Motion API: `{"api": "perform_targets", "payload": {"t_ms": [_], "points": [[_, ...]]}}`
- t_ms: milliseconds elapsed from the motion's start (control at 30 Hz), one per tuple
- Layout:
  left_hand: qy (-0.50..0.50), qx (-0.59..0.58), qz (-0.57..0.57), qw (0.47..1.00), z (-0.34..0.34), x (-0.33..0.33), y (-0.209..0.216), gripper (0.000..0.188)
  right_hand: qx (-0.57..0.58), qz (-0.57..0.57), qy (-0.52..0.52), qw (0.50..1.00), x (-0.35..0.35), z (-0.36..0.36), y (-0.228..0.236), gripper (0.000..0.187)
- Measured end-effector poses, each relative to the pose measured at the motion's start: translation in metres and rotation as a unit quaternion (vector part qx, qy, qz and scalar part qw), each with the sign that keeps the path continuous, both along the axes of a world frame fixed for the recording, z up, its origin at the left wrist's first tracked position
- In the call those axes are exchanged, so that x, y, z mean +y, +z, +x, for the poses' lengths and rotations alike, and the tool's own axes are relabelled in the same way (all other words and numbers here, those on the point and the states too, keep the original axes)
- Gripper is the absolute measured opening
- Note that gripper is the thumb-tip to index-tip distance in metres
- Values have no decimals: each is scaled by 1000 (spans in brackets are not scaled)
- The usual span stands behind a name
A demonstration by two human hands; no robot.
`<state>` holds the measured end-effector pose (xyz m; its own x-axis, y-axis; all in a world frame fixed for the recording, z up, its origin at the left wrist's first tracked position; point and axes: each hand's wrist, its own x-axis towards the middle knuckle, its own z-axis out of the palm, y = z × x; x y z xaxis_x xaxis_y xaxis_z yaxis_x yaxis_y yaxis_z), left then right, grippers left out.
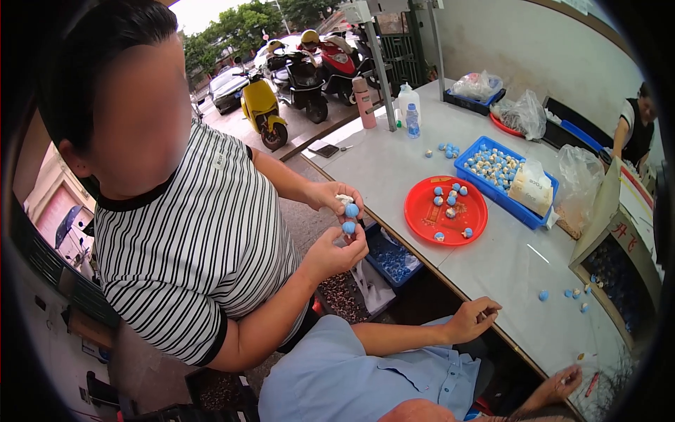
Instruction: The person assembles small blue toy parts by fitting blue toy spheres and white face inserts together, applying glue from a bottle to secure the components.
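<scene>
My left hand (472, 321) rests at the near edge of the table (492, 278), its fingers loosely bent and apart, with nothing visible in them. At the lower right my right hand (559, 387) is over the tabletop, fingers bent together; what they hold, if anything, is too small to make out. Close to it lie a small orange piece (581, 356) and a thin red tool (593, 384). Beyond it are several small blue-and-cream balls (576, 292) and a plain blue ball (543, 295).
A co-worker in a striped shirt (211, 246) holds blue balls (350, 218) on the left. A red tray (422, 228) and blue crate (485, 197) hold more balls. An open box (583, 260) stands right, near another person (636, 126). Bins (394, 281) sit below the table edge.
</scene>
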<state>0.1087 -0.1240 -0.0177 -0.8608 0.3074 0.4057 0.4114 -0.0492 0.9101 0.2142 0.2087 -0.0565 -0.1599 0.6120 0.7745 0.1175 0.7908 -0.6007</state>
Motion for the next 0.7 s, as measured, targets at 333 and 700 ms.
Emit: {"api": "perform_targets", "payload": {"t_ms": [333, 700], "points": [[66, -23, -1, 998, 14, -26, -36, 14, -15, 187, 678, 711, -320, -161, 195, 26], [81, -33, 52, 995, 12, -48, -29, 13, -136, 186, 774, 589, -423, -219, 207, 41]]}}
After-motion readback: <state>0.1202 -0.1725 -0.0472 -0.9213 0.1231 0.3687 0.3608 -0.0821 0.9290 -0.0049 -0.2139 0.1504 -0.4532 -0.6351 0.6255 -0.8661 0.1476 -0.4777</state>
